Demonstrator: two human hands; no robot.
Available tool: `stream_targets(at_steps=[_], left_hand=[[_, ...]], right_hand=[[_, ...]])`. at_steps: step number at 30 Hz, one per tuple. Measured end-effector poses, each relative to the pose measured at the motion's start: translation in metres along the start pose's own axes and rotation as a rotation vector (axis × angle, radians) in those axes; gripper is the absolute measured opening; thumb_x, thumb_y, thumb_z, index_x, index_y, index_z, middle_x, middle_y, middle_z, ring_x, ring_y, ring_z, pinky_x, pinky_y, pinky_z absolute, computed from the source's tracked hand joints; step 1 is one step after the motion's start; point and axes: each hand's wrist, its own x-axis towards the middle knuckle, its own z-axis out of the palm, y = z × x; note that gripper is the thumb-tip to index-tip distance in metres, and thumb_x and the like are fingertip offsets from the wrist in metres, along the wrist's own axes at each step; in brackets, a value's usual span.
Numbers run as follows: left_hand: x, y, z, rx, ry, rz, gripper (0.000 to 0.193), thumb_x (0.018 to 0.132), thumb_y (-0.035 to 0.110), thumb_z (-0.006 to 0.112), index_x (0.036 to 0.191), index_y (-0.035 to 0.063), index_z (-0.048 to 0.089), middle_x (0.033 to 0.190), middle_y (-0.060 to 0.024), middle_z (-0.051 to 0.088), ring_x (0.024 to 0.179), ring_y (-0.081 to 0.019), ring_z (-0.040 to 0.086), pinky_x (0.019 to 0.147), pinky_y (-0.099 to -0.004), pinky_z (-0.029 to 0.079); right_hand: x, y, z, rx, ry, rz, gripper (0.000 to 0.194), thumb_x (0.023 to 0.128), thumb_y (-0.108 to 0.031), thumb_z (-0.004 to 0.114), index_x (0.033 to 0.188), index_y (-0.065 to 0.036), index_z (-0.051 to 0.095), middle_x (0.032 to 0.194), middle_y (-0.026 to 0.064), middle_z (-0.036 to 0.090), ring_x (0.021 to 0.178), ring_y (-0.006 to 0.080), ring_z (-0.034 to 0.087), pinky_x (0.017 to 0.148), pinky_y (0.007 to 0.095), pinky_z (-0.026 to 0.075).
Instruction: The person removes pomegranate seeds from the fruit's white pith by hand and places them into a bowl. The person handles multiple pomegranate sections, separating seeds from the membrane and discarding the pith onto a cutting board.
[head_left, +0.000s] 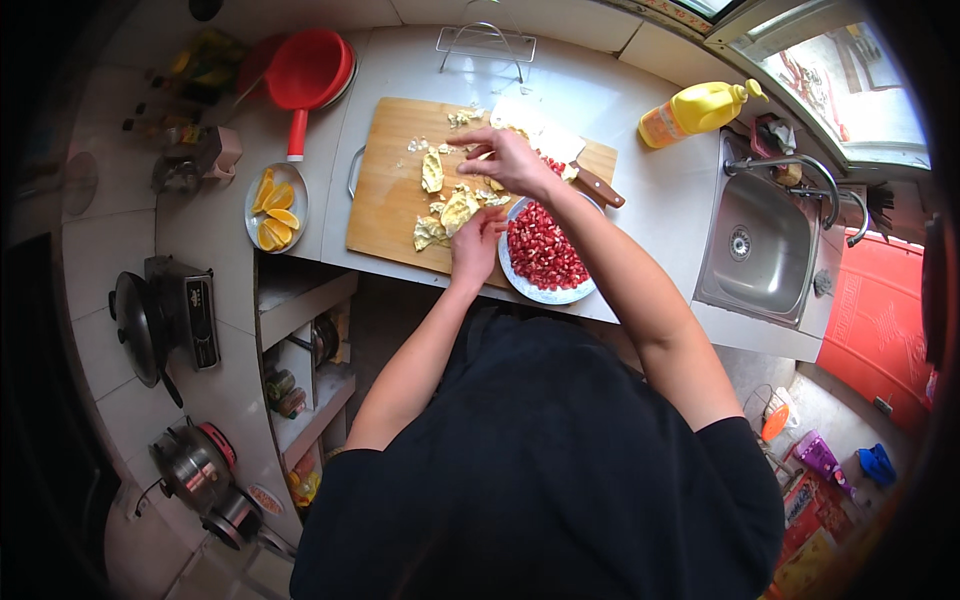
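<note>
My right hand (506, 159) is above the wooden cutting board (390, 150), fingers apart, with nothing visible between them. Lower down, my left hand (478, 244) is between pale yellow pomegranate peel (459, 210) and the bowl's left rim; its curled fingers hide whether it holds anything. Red pomegranate seeds (546, 247) fill a patterned white bowl (551, 295) at the board's front right edge, partly behind my right forearm. A cleaver's brown wooden handle (598, 185) points right, its pale blade partly covered by my hand and scraps. More peel (433, 169) and membrane bits lie on the board.
Orange wedges (276, 210) lie on an oval plate (250, 196) left of the board. Behind it are a red strainer-like pan (307, 71) and a wire rack (486, 46). A yellow pump bottle (694, 112) stands near the steel sink (772, 247). A wok (139, 330) is far left.
</note>
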Motion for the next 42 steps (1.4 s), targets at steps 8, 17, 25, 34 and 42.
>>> stream_targets(at_steps=[8, 17, 25, 34, 42], left_hand=[[-0.020, 0.013, 0.012, 0.269, -0.126, 0.182, 0.014, 0.083, 0.008, 0.067, 0.095, 0.0007, 0.066, 0.084, -0.0081, 0.069, 0.074, -0.0141, 0.066, 0.067, -0.0259, 0.053], [-0.026, 0.002, 0.025, 0.803, -0.155, 0.436, 0.018, 0.072, 0.014, 0.074, 0.080, 0.0050, 0.061, 0.079, -0.0092, 0.061, 0.069, -0.0275, 0.062, 0.062, -0.0383, 0.050], [-0.031, 0.001, 0.033, 0.710, -0.044, 0.470, 0.005, 0.081, 0.010, 0.065, 0.084, 0.0058, 0.063, 0.081, -0.0093, 0.062, 0.069, -0.0277, 0.063, 0.062, -0.0372, 0.051], [-0.018, 0.008, 0.054, -0.199, -0.240, -0.117, 0.019, 0.091, 0.005, 0.056, 0.108, -0.0005, 0.065, 0.092, -0.0057, 0.068, 0.081, -0.0085, 0.062, 0.070, -0.0210, 0.051], [-0.018, 0.012, 0.069, 0.050, -0.234, 0.016, 0.017, 0.084, 0.009, 0.069, 0.099, 0.0004, 0.068, 0.085, -0.0042, 0.069, 0.074, -0.0065, 0.061, 0.066, -0.0210, 0.050]], right_hand=[[-0.108, 0.062, -0.089, -0.390, 0.182, 0.325, 0.015, 0.079, -0.015, 0.069, 0.092, -0.008, 0.073, 0.082, 0.0106, 0.070, 0.071, 0.0187, 0.066, 0.068, 0.0310, 0.052], [-0.168, 0.102, -0.060, -0.772, 0.188, 0.123, 0.019, 0.073, -0.013, 0.071, 0.092, -0.009, 0.069, 0.083, 0.0100, 0.061, 0.075, 0.0277, 0.063, 0.069, 0.0368, 0.052], [-0.174, 0.104, -0.062, -0.753, 0.219, 0.161, 0.013, 0.078, -0.017, 0.069, 0.085, -0.006, 0.064, 0.082, 0.0116, 0.062, 0.074, 0.0305, 0.063, 0.068, 0.0380, 0.052], [-0.176, 0.105, -0.055, 0.078, 0.185, 0.423, 0.019, 0.085, -0.019, 0.067, 0.090, 0.000, 0.065, 0.075, 0.0041, 0.065, 0.070, 0.0091, 0.059, 0.066, 0.0261, 0.049], [-0.178, 0.083, -0.053, 0.042, 0.135, 0.378, 0.014, 0.089, -0.014, 0.063, 0.088, 0.000, 0.062, 0.076, 0.0010, 0.063, 0.069, 0.0061, 0.055, 0.066, 0.0238, 0.047]])
